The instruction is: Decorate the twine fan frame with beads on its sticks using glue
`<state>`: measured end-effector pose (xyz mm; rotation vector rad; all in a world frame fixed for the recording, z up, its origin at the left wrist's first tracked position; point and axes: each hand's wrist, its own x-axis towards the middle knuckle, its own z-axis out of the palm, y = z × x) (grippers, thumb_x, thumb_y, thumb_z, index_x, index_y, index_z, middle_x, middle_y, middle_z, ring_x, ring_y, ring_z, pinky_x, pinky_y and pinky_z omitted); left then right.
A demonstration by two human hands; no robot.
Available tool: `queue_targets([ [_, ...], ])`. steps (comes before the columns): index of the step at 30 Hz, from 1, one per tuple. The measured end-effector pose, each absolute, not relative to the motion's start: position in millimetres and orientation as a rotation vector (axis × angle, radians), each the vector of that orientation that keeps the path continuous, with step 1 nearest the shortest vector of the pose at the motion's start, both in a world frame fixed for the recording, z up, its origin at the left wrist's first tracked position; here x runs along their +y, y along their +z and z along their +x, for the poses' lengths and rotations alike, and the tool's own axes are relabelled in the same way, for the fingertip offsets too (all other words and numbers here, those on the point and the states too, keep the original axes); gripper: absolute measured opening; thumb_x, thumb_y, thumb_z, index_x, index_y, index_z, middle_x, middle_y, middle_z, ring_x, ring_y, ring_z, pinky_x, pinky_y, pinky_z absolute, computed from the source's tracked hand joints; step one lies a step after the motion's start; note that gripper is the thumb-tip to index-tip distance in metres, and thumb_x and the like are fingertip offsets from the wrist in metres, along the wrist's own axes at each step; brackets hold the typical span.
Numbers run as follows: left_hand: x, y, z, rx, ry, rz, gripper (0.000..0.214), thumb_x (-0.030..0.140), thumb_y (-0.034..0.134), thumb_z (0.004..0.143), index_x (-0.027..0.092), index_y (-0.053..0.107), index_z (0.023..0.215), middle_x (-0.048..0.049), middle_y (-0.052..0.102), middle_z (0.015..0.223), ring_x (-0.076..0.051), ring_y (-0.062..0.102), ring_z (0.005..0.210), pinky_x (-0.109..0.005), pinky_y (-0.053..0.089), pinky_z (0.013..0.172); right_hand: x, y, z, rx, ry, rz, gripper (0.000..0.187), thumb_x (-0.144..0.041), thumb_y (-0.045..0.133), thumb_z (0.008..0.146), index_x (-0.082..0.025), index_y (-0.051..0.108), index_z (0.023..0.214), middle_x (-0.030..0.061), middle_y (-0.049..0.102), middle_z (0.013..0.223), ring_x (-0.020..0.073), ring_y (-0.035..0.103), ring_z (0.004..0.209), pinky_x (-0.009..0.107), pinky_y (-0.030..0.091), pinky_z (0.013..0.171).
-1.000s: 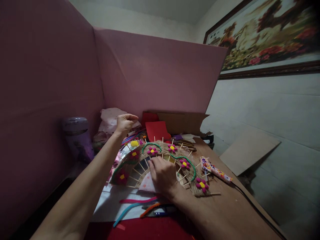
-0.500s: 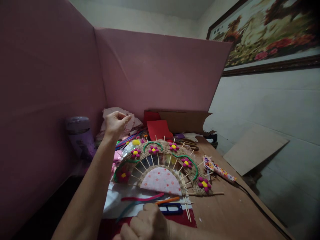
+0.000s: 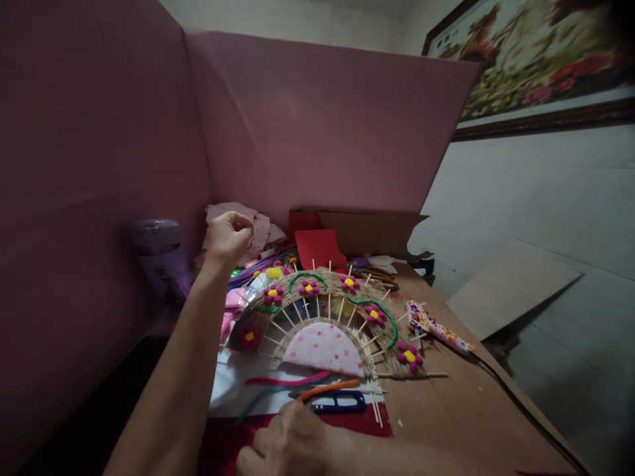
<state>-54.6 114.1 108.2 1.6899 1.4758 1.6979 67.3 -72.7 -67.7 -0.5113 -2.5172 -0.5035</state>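
Note:
A half-round woven jute fan [image 3: 327,317] with wooden stick spokes, pink-and-yellow flowers and a green pipe cleaner lies on the brown table [image 3: 446,416]. Its centre is a pink dotted half-disc [image 3: 325,350]. My left hand [image 3: 225,238] is raised beyond the fan's left end, fingers curled shut; what it pinches is too small to name. My right hand [image 3: 288,446] rests low at the near edge, fingers curled, beside pink [image 3: 288,381], orange [image 3: 330,389] and teal pipe cleaners and a small blue snipper [image 3: 340,401].
A purple bottle [image 3: 159,261] stands at the left by the pink partition [image 3: 317,125]. Crumpled pink paper [image 3: 258,228], red card [image 3: 317,246] and an open cardboard box [image 3: 367,235] lie behind the fan. A patterned glue gun [image 3: 436,327] with a black cable lies right.
My right hand has come off the fan's centre and drawn back to the near edge, uncovering the dotted half-disc. My left hand shifted slightly left and curled tighter.

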Motion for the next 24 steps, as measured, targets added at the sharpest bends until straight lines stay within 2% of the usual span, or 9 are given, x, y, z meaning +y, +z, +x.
queue_targets([
  [5,99,112,-32,1.229,1.663,1.926,0.015,0.012,0.053,0.056,0.014,0.062,0.068,-0.0019,0.061,0.062,-0.013,0.054,0.058,-0.023,0.041,0.052,-84,-64,69,-2.552,-0.57,-0.434,0.016,-0.025,0.047,0.078,-0.02,0.041,0.064,-0.0064,0.048,0.044,0.0102,0.046,0.035,0.022,0.03,0.034],
  [8,82,119,-19,1.088,1.616,1.966,0.003,0.018,0.058,0.062,0.014,0.059,0.062,-0.001,0.058,0.055,-0.011,0.051,0.05,-0.022,0.039,0.048,-87,-52,73,-2.519,-0.551,-0.427,0.012,-0.022,0.045,0.077,-0.019,0.043,0.065,-0.0055,0.046,0.046,0.0099,0.044,0.037,0.023,0.03,0.036],
  [11,64,130,-11,1.028,1.67,1.966,0.014,0.025,0.061,0.067,0.015,0.057,0.058,-0.0002,0.055,0.049,-0.009,0.047,0.043,-0.022,0.034,0.042,-85,-39,80,-2.542,-0.542,-0.563,0.006,-0.018,0.043,0.075,-0.017,0.049,0.073,-0.0006,0.052,0.055,0.0131,0.047,0.044,0.027,0.031,0.039],
  [14,49,139,-9,0.934,1.781,1.987,0.019,0.028,0.061,0.071,0.016,0.055,0.057,0.001,0.052,0.045,-0.008,0.044,0.04,-0.022,0.031,0.039,-80,-35,85,-2.523,-0.552,-0.726,0.006,-0.016,0.043,0.075,-0.018,0.047,0.071,-0.0001,0.051,0.055,0.0138,0.045,0.044,0.027,0.027,0.04],
  [20,25,151,-9,0.756,2.026,1.978,0.01,0.01,0.057,0.07,0.015,0.061,0.063,0.0013,0.055,0.05,-0.008,0.049,0.045,-0.02,0.034,0.042,-69,-44,87,-2.315,-0.612,-0.845,0.013,-0.02,0.044,0.078,-0.02,0.043,0.065,-0.0018,0.048,0.053,0.0132,0.043,0.046,0.026,0.025,0.044],
  [24,16,155,-11,0.66,2.134,1.883,0.009,0.009,0.057,0.071,0.014,0.064,0.067,0.0016,0.056,0.05,-0.008,0.049,0.044,-0.02,0.035,0.041,-58,-29,99,-2.209,-0.579,-0.918,0.018,-0.018,0.04,0.08,-0.02,0.046,0.063,-0.001,0.049,0.054,0.012,0.042,0.048,0.027,0.026,0.046],
])
